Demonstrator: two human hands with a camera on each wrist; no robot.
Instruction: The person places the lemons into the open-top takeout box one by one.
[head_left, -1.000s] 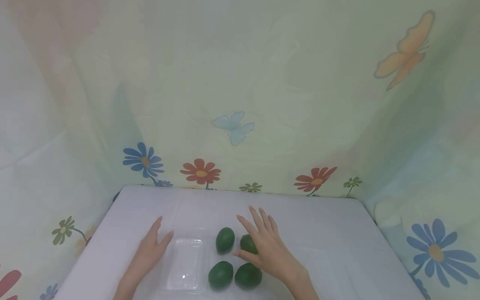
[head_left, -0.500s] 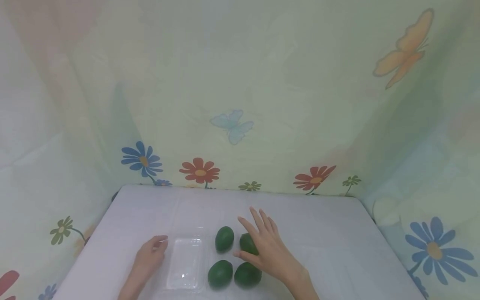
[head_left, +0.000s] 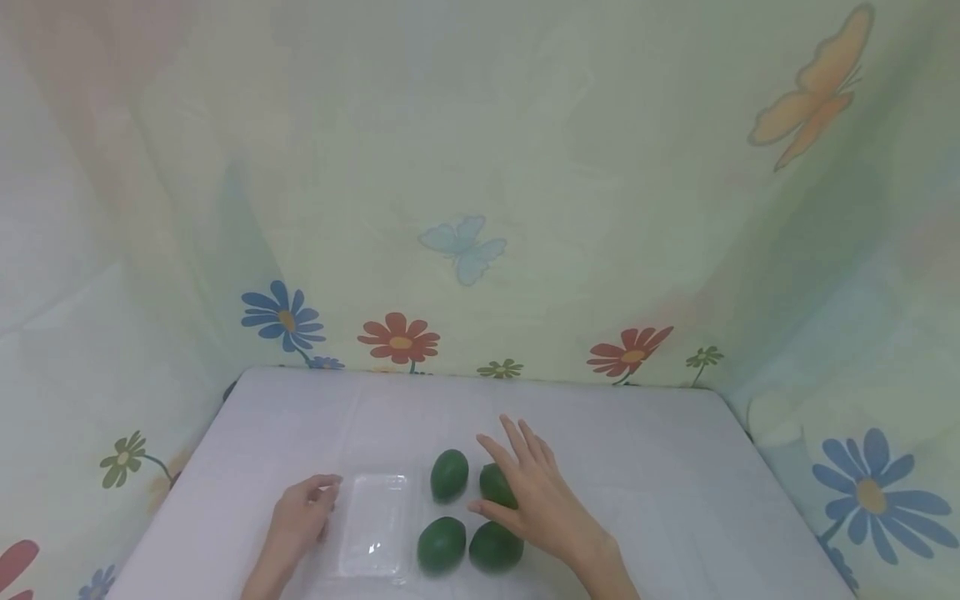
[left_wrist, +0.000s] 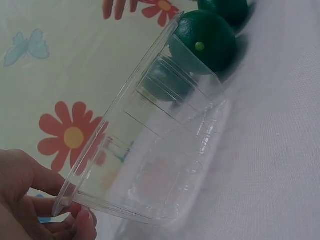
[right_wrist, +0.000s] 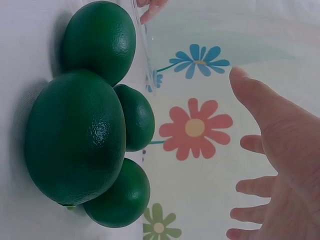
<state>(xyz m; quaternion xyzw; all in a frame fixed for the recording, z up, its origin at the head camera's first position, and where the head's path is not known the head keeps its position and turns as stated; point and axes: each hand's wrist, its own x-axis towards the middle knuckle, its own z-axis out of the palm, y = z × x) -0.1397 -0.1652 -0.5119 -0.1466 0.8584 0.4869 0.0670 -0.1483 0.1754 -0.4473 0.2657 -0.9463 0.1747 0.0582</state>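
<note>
Behind the white table (head_left: pixel 660 483), a pale backdrop (head_left: pixel 570 125) is seen, and it is continued along both sides. It is printed with flowers (head_left: pixel 399 342) and butterflies (head_left: pixel 463 248).

On the table, a clear plastic box (head_left: pixel 375 525) is placed, standing on its base and without a lid on top. Its rim is pinched at the side by the left hand (head_left: pixel 298 517), between the thumb and the bent fingers, as is shown best by the left wrist view. To the right of the box, four green fruits are set close together, in two rows of two. The far left fruit (head_left: pixel 450 475) and the near left fruit (head_left: pixel 442 546) are seen fully from the head; the far right fruit (head_left: pixel 495 485) and the near right fruit (head_left: pixel 491 550) are partly covered by the right hand (head_left: pixel 536 500). This hand is held above them with the fingers spread, and in the right wrist view no fruit is touched by it.

It may be judged that the work is at an early step: the box is being steadied, while no fruit has yet been grasped. For the next move, a firm hold on the rim seems to be called for. If a fruit is to be taken, the right hand would need to be lowered and its fingers curved around the smooth, round skin, so that the neighbouring fruits are not pushed.
</note>
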